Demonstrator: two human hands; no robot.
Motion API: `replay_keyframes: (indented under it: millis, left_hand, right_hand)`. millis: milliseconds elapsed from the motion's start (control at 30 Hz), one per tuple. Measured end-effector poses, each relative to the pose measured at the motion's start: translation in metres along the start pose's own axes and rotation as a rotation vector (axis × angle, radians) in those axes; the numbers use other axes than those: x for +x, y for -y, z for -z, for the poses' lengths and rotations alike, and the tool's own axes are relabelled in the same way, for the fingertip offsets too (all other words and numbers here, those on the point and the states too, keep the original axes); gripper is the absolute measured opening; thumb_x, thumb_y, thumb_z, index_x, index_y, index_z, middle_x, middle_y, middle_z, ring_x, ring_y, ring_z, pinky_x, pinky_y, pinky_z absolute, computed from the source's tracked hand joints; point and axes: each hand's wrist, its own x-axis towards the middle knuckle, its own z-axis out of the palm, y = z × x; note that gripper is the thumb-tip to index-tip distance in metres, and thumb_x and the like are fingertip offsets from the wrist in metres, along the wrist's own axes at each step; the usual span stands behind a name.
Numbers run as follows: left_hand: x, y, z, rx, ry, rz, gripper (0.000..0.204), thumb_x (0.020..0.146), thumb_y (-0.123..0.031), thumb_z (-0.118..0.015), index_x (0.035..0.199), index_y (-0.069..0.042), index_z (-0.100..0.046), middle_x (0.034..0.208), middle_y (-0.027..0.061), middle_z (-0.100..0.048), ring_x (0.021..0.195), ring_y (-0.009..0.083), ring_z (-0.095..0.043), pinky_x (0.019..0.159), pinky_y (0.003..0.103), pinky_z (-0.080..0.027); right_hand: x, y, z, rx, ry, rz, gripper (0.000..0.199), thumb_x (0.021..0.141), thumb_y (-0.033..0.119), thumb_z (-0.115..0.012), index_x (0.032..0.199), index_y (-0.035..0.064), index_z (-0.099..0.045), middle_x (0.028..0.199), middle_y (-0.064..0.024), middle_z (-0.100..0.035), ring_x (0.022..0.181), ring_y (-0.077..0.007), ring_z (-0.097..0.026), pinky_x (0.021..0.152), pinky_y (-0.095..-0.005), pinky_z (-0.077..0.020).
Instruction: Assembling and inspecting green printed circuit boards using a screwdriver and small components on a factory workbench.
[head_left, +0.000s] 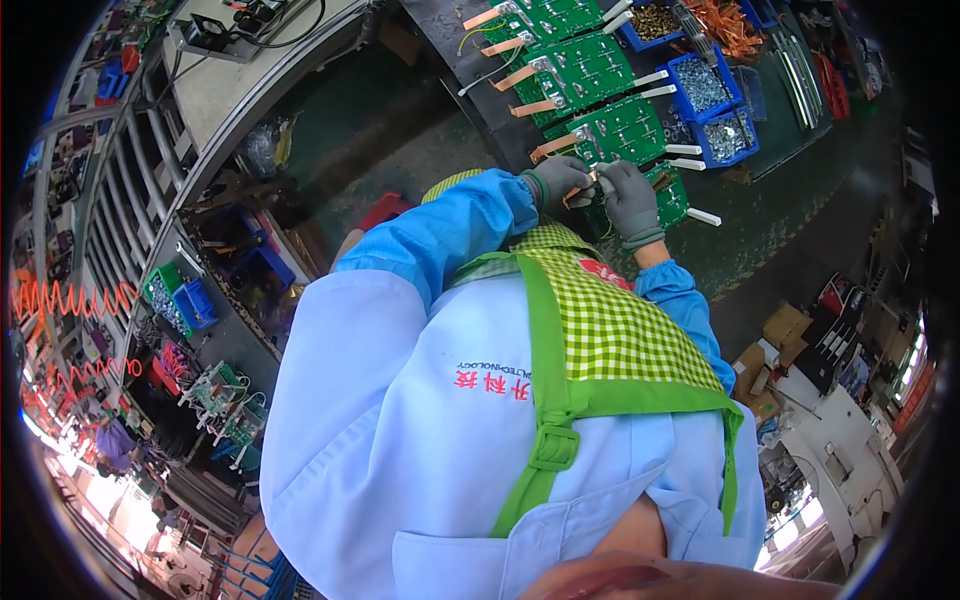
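Note:
At the near end of a row of green circuit boards, my two grey-gloved hands meet over the left edge of the nearest board (664, 196). My left hand (558, 182) is closed, its fingertips around a bent copper strip (572, 196) at that edge. Close beside it, my right hand (631, 201) is pinched, the fingers pointing toward the left ones; whatever small thing lies between them is too hidden to name. Just beyond is another green board (622, 135) with a copper strip (553, 147) on its left and white strips on its right.
Blue bins (728, 136) of small metal hardware stand right of the boards. Beyond them lie orange-copper parts (722, 28) and long metal bars (797, 80). A grey rail (225, 125) curves along the left. Cardboard boxes (787, 325) sit at the lower right.

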Motion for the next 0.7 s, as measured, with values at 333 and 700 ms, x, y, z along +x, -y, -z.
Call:
replay_keyframes:
  millis: [333, 700]
  left_hand:
    - [-0.005, 0.002, -0.002, -0.046, 0.012, -0.008, 0.021, 0.076, 0.003, -0.052, 0.096, 0.008, -0.054, 0.088, 0.0152, -0.058, 0.081, 0.0238, -0.060, 0.067, 0.033, -0.056]
    - [0.003, 0.009, 0.004, -0.019, 0.052, -0.024, 0.024, 0.077, 0.001, -0.049, 0.100, 0.006, -0.055, 0.093, 0.0141, -0.059, 0.086, 0.0227, -0.059, 0.072, 0.035, -0.054]
  right_hand:
    - [-0.001, 0.006, -0.006, -0.071, 0.006, -0.137, 0.014, 0.081, 0.022, -0.058, 0.088, 0.0099, -0.058, 0.087, -0.0124, -0.055, 0.077, -0.0318, -0.056, 0.065, -0.0397, -0.0460]
    - [-0.003, 0.006, -0.018, 0.000, -0.136, -0.279, 0.021, 0.078, 0.029, -0.062, 0.088, 0.0120, -0.059, 0.091, -0.0105, -0.055, 0.081, -0.0309, -0.057, 0.065, -0.0391, -0.0469]
